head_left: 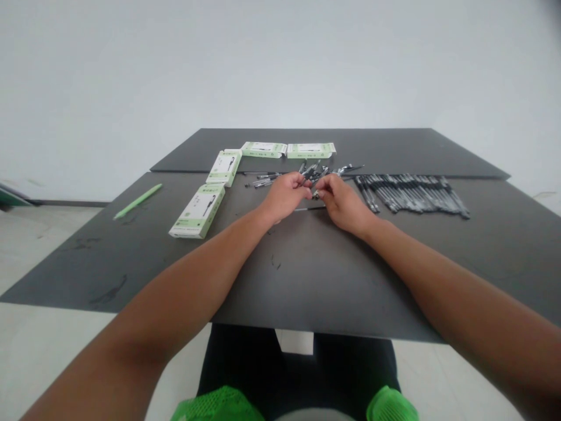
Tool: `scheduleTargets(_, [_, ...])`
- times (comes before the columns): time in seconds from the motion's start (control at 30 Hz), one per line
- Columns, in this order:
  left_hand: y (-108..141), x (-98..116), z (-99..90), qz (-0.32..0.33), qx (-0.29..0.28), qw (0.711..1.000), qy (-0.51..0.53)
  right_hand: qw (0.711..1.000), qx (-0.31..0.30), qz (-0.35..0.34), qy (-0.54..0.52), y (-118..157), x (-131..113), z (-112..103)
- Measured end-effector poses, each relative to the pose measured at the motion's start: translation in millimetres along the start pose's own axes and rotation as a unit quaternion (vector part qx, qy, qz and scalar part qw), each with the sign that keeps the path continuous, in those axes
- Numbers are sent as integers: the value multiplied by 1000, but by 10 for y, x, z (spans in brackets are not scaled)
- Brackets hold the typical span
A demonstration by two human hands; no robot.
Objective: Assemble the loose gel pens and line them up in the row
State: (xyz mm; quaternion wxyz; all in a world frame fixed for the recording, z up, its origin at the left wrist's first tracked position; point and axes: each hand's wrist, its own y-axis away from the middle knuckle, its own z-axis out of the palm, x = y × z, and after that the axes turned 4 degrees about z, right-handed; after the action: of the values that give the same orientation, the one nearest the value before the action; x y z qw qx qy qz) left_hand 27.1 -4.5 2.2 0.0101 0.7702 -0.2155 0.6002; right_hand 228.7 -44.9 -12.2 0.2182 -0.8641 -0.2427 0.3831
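Here, both hands [287,196] [344,206] curl half-closed beside loose pens [312,173], grip unclear

Item between the fingertips of the left hand [288,194] and right hand [339,203]: too small and blurred to identify. Slim dark rod [310,208]: ends not distinguishable near the hands. Loose pens [265,180]: partly hidden behind both hands; count not determinable. Row of pens [414,194]: blurred, individual pieces indistinct. Small print on the boxes [197,211]: illegible. Forearms, green mesh cloth [218,405] and right side of the table [284,286]: cut off by the picture's edges.
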Motion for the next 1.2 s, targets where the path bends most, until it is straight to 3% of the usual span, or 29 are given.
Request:
scheduleTargets(0.23, [101, 131, 72, -44, -51, 988, 136, 999, 11, 20, -46, -16, -57, 19])
scheduleTargets(0.5, [92, 48, 76, 23, -16, 999, 34, 996, -28, 64, -53, -18, -75, 14])
scheduleTargets(0.87, [57, -56, 52, 47, -44, 998, -20, 995, -76, 59, -29, -25, -112, -59])
scheduleTargets(0.97, [79, 4, 38, 40, -41, 998, -6, 998, -49, 43, -23, -36, -116, -82])
scheduleTargets(1.03, [105, 60, 7, 34, -43, 998, -21, 995, -6, 82, -62, -34, -98, -91])
scheduleTargets(1.1, [138, 118, -32, 42, -51, 996, -64, 970, 35, 173, -166, -27, -69, -93])
scheduleTargets(1.2, [184, 184, -73, 64, -66, 986, -141, 885, 81, 280, -363, -20, -43, -91])
